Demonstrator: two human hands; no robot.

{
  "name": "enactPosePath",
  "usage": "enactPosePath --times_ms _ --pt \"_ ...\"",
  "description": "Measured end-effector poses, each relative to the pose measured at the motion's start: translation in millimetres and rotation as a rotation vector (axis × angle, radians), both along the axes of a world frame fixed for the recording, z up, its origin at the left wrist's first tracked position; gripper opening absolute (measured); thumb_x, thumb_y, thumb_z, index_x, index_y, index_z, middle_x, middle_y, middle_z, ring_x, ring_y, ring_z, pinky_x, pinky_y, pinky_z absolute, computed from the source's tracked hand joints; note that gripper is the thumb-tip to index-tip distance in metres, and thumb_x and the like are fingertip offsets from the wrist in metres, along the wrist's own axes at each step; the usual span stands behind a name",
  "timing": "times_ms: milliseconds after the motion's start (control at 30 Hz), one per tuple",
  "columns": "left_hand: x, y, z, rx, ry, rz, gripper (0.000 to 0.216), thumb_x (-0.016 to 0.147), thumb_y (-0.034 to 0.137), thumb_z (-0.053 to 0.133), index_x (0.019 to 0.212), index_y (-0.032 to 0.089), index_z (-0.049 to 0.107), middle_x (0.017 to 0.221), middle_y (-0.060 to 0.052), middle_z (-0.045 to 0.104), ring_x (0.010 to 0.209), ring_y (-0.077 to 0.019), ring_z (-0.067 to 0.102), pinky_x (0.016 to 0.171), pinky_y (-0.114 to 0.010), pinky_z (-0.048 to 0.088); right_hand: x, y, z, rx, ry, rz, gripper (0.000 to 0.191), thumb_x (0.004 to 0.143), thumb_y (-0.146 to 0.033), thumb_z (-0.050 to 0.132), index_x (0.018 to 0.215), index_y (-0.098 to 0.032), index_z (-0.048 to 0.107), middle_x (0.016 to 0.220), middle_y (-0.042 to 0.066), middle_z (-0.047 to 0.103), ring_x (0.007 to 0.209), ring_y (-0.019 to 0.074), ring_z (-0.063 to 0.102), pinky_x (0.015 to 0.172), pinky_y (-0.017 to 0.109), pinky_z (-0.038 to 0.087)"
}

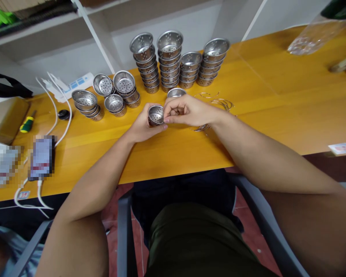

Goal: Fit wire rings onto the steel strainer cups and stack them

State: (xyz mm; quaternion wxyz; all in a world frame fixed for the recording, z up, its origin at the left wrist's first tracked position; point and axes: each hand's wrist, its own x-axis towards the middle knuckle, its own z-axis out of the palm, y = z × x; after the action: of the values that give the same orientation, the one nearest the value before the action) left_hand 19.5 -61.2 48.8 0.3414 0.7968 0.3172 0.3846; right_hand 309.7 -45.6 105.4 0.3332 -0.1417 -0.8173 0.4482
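Observation:
My left hand point(142, 127) is wrapped around a small perforated metal cup point(155, 114), its open top tilted towards me. At that cup's right rim, the thumb and fingers of my right hand point(186, 110) are pinched together; whatever is between them is too small to make out. Just behind my right hand stands another perforated cup point(176, 92), partly covered by it. Thin wire rings point(223, 103) lie loose on the table to the right, some of them hidden under my right wrist.
Tall stacks of perforated cups point(170, 57) stand at the back, with shorter stacks point(86, 102) to the left. A phone point(42, 157) with white cables, a screwdriver point(28, 122) and a power strip point(77, 84) lie on the left. A clear plastic bag point(308, 40) rests back right. Another person sits lower left.

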Motion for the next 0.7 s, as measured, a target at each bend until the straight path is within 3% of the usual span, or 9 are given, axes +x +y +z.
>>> enactPosePath --times_ms 133,333,400,467,567,700 --pt "-2 5 -4.3 0.051 0.012 0.068 0.094 0.097 0.079 0.110 0.159 0.027 0.062 0.147 -0.011 0.080 0.130 -0.0309 0.085 0.113 -0.046 0.073 -4 1 -6.4 0.042 0.040 -0.081 0.054 0.110 -0.077 0.103 0.112 -0.024 0.090 0.114 0.006 0.079 0.088 0.0184 0.068 0.077 0.033 0.058" --pt "-4 19 -19.3 0.199 -0.099 0.120 0.100 0.102 0.097 0.099 0.164 0.031 0.056 0.146 -0.010 0.075 0.126 -0.0291 0.085 0.112 -0.048 0.073 -7 5 -19.8 0.175 0.089 -0.290 0.062 0.110 -0.083 0.100 0.133 -0.026 0.091 0.146 0.011 0.078 0.085 0.0155 0.064 0.075 0.033 0.063" --pt "-4 22 -22.0 0.242 -0.131 0.113 0.100 0.103 0.098 0.097 0.165 0.033 0.054 0.147 -0.009 0.074 0.127 -0.0284 0.085 0.114 -0.047 0.073 -5 5 -20.7 0.247 0.043 -0.281 0.057 0.117 -0.080 0.093 0.135 -0.027 0.094 0.150 0.013 0.076 0.098 0.0203 0.071 0.087 0.038 0.070" --pt "-3 23 -22.4 0.259 -0.138 0.114 0.101 0.102 0.097 0.099 0.165 0.034 0.052 0.147 -0.009 0.074 0.127 -0.0280 0.085 0.115 -0.047 0.072 -3 3 -20.4 0.309 -0.002 -0.277 0.052 0.120 -0.076 0.089 0.137 -0.028 0.097 0.157 0.015 0.074 0.122 0.0304 0.077 0.110 0.051 0.075" --pt "-2 21 -20.3 0.233 -0.126 0.093 0.104 0.100 0.100 0.098 0.165 0.033 0.051 0.146 -0.010 0.075 0.126 -0.0283 0.084 0.114 -0.045 0.071 -5 -2 -20.5 0.350 -0.061 -0.269 0.047 0.120 -0.069 0.090 0.141 -0.028 0.099 0.166 0.019 0.069 0.157 0.0423 0.069 0.139 0.068 0.064" --pt "-3 13 -11.7 0.174 -0.099 0.082 0.110 0.096 0.104 0.098 0.166 0.033 0.051 0.148 -0.010 0.074 0.131 -0.0316 0.083 0.117 -0.050 0.071 -10 -8 -21.7 0.324 -0.089 -0.230 0.047 0.119 -0.066 0.092 0.147 -0.029 0.098 0.168 0.020 0.066 0.162 0.0445 0.066 0.141 0.071 0.062"
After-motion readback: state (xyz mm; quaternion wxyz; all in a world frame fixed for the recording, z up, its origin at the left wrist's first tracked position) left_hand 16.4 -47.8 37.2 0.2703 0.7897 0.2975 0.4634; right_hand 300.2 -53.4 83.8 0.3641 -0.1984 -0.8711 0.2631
